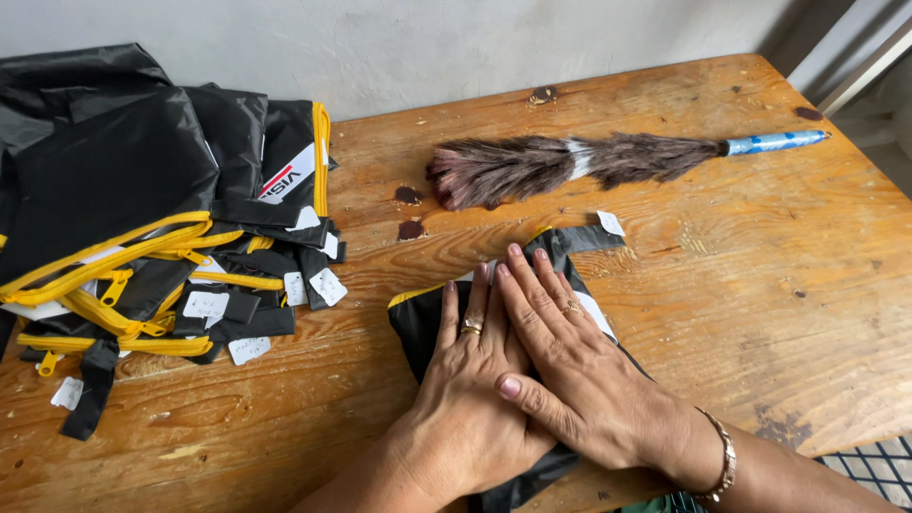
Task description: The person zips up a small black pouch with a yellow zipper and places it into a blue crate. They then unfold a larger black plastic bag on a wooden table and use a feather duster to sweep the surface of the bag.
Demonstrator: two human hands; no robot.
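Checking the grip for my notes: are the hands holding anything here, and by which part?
Nothing is gripped. Both the left hand and the right hand lie flat, palms down and overlapping, pressing on the middle of a folded black bag on the wooden table.

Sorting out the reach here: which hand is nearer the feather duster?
Right hand: its fingertips point toward the feather duster, just below it. Left hand lies beside it, slightly farther back.

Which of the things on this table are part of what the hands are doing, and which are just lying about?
In hand:
- left hand and right hand, pressed flat on the folded black bag
- pile of black bags with yellow zips, same kind, at the left

Lying about:
- feather duster with blue handle, apart from the hands
- wooden table
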